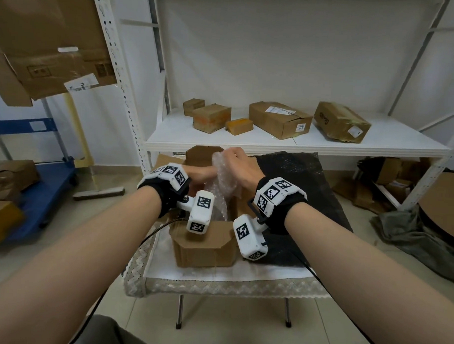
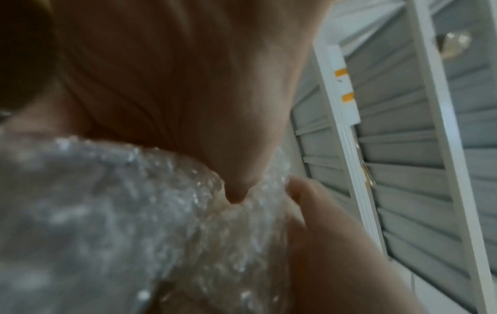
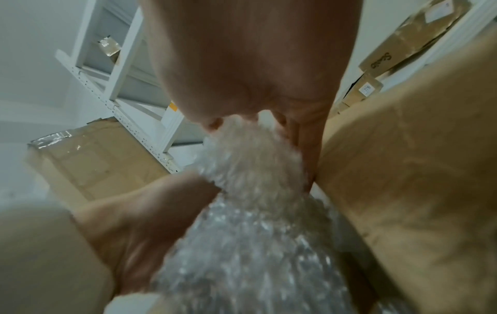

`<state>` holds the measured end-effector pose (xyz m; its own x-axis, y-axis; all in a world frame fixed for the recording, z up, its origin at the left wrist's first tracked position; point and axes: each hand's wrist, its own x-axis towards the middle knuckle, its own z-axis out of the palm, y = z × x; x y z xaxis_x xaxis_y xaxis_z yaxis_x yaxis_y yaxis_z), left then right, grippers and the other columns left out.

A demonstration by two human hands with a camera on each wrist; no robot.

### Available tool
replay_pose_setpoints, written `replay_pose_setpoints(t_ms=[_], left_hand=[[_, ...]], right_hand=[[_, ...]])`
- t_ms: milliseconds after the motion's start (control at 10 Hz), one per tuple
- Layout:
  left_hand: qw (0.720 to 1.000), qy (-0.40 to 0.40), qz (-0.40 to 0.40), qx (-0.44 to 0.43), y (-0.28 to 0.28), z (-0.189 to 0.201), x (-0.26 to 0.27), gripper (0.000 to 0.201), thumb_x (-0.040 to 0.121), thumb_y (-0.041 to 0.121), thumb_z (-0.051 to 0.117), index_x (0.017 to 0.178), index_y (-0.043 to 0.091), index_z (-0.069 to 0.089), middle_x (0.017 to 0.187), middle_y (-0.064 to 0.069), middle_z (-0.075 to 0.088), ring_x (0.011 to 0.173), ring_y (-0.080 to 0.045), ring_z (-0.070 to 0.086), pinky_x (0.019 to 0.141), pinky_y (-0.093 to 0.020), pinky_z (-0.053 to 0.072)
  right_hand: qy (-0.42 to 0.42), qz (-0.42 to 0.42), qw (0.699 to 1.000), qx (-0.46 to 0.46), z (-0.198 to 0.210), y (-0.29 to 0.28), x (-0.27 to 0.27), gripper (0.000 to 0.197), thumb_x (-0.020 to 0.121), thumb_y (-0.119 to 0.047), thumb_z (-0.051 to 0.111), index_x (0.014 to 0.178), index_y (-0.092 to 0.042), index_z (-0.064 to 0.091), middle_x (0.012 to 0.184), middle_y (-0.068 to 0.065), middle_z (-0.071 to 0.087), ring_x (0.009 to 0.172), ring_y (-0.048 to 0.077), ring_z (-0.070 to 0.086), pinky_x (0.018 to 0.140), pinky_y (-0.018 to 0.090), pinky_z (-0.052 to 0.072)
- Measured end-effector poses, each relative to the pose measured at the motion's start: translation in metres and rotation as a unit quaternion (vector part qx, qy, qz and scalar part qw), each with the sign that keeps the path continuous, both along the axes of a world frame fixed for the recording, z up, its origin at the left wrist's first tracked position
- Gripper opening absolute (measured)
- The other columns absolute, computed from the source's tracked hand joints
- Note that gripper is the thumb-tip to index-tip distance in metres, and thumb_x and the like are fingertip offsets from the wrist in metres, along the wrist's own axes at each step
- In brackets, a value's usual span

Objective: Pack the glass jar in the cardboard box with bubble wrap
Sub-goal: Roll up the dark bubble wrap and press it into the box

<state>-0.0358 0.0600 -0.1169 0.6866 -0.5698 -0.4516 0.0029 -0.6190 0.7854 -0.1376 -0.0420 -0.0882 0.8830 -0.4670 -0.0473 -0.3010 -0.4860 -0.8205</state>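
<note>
While both hands work over the small table, a blue cart stands far off on the left, on the floor. Brown boxes sit beside it. A big flat piece of cardboard hangs up high on that side.

Next comes the left hand. It reaches into the top of the cardboard box and presses on the side of the bubble wrap. In the left wrist view the left hand lies against the wrap, with the thumb tip pushed into it. I cannot tell how the other fingers lie.

The box is open and stands on the white cloth of the table. Its flaps stick up and out. The bubble wrap is a tall bunch that stands up out of the box. The glass jar does not show, so I cannot tell if it is inside the wrap.

Then comes the right hand. Its fingers are curled, and they pinch the top of the wrap. In the right wrist view the right hand squeezes the wrap into a thin neck, and a box flap is just beside it.

A dark cloth covers the right part of the table. Behind the table is a white shelf with five brown parcels on it. Lower down on the right, more cardboard lies on the floor.
</note>
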Motion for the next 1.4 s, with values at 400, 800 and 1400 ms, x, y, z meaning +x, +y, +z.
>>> replay_pose_setpoints(t_ms=[400, 800, 1400], left_hand=[[0.99, -0.009, 0.022, -0.138, -0.007, -0.007, -0.011, 0.034, 0.095, 0.0, 0.039, 0.064, 0.008, 0.052, 0.052, 0.003, 0.054, 0.051, -0.01, 0.052, 0.05, -0.019, 0.043], [0.99, -0.022, 0.108, -0.089, -0.016, -0.035, -0.003, 0.034, 0.101, 0.01, 0.046, 0.068, 0.008, 0.045, 0.075, -0.009, 0.052, 0.062, -0.011, 0.046, 0.053, -0.007, 0.044], [0.995, -0.075, 0.063, -0.003, 0.004, -0.044, -0.009, 0.01, 0.098, 0.002, 0.046, 0.103, 0.01, 0.051, 0.094, -0.011, 0.047, 0.037, 0.0, 0.05, 0.033, -0.007, 0.036]], right_hand=[[0.001, 0.041, 0.999, -0.014, -0.001, -0.003, -0.005, 0.026, 0.1, -0.04, 0.041, 0.1, -0.015, 0.048, 0.08, 0.0, 0.059, 0.065, 0.013, 0.056, 0.055, 0.025, 0.042], [0.072, 0.081, 0.994, 0.011, -0.002, 0.008, 0.007, 0.024, 0.095, -0.029, 0.039, 0.084, -0.009, 0.046, 0.084, 0.017, 0.062, 0.077, 0.039, 0.07, 0.08, 0.047, 0.058], [0.148, 0.148, 0.933, -0.293, 0.003, 0.005, 0.005, 0.02, 0.093, -0.019, 0.058, 0.109, -0.014, 0.069, 0.141, 0.014, 0.033, 0.073, 0.011, 0.051, 0.066, 0.021, 0.04]])
